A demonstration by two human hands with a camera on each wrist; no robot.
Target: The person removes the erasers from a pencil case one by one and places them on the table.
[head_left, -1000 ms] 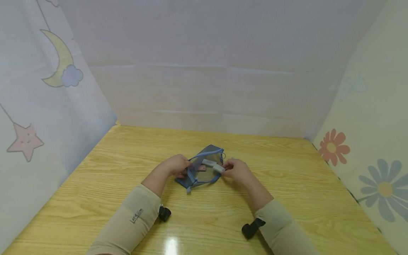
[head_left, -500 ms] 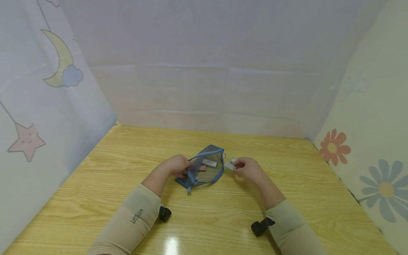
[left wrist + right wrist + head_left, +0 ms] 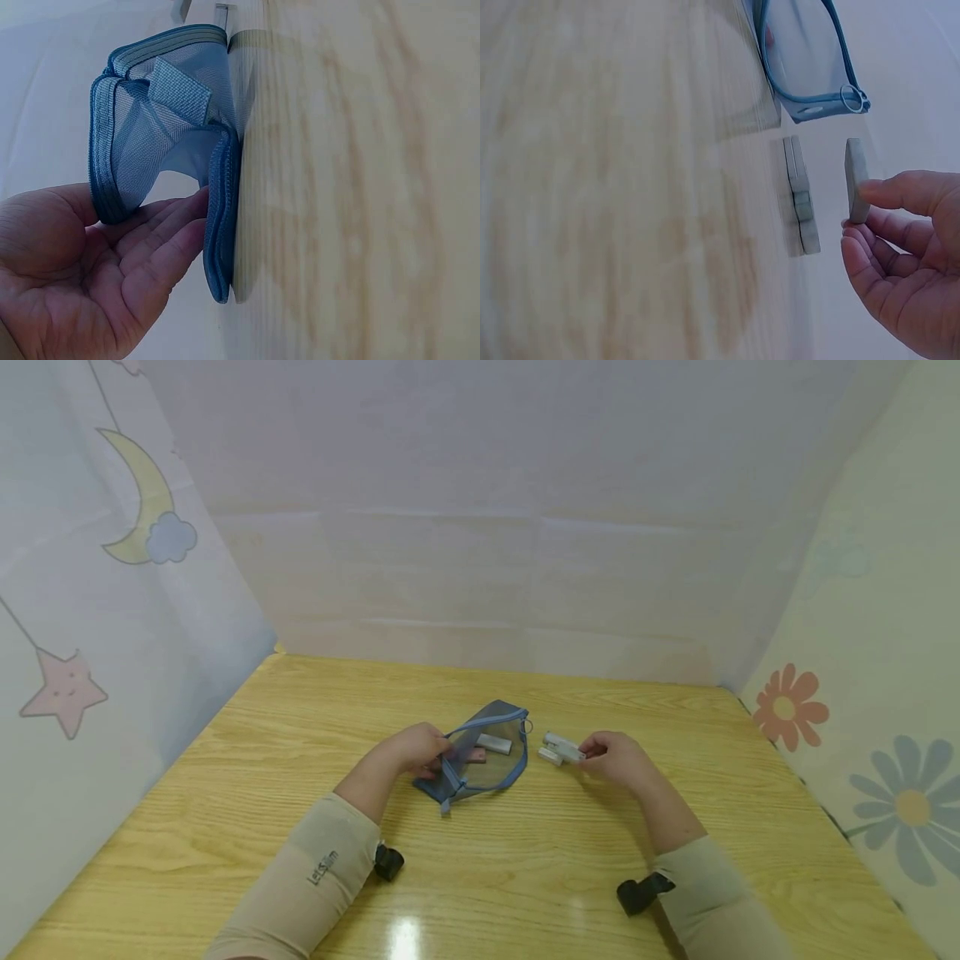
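Observation:
A blue-edged mesh zipper pouch [image 3: 498,711] lies with its mouth open on the table. My left hand [image 3: 412,750] holds its near left side; in the left wrist view the thumb and fingers go around the zipper edge [image 3: 105,161]. Inside rest a white block [image 3: 494,744] and a pink block [image 3: 476,756]. To the right of the pouch, my right hand [image 3: 617,758] pinches a small white rectangular block [image 3: 856,180] between thumb and fingers, held above the wood. Beside it more small white pieces [image 3: 801,199] lie close together on the table.
The wooden table [image 3: 495,877] runs back to a pale paper wall [image 3: 480,585]. Printed walls stand at both sides, with a moon [image 3: 138,497] on the left and flowers [image 3: 783,706] on the right. A metal ring [image 3: 853,97] hangs at the pouch's corner.
My right hand has drawn away from the pouch mouth to the right, taking a white block out of it to beside the loose pieces. The left hand stays on the pouch.

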